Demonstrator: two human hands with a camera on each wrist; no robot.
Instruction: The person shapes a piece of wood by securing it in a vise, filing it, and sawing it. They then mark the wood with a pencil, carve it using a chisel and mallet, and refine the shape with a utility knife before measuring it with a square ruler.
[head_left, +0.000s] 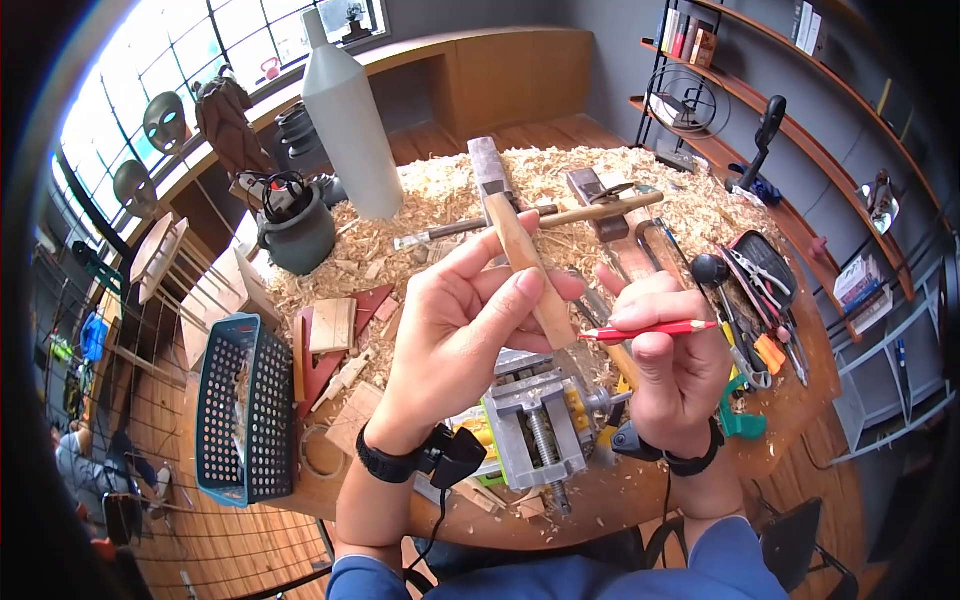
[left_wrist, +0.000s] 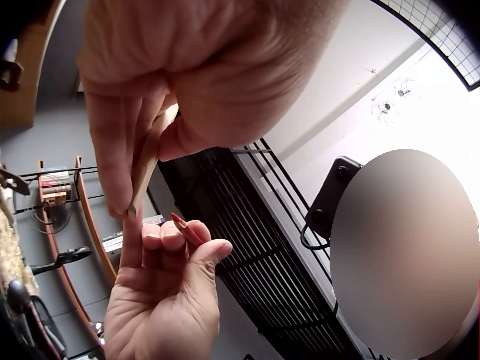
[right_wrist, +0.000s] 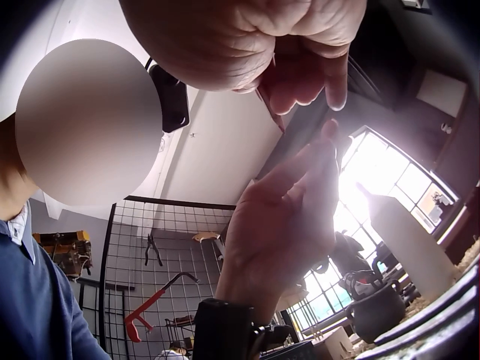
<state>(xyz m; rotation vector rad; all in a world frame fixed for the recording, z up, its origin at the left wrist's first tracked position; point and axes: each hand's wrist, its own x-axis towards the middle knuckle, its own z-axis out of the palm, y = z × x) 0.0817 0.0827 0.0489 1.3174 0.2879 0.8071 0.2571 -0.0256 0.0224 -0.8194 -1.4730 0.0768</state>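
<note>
My left hand pinches a narrow, slightly shaped piece of wood between thumb and fingers, raised above the bench and tilted. In my right hand a red pencil is gripped, its sharpened tip pointing left, close to the lower end of the wood. Seen from the left wrist, the wood appears nearly edge-on, and the pencil tip shows beyond its end. Below both hands stands a metal vise. The right wrist view hides most of the pencil behind the right hand.
Wood shavings cover the back of the bench. A mallet, a grey bottle and a dark pot stand behind. A perforated basket sits at left; pliers and other tools lie at right.
</note>
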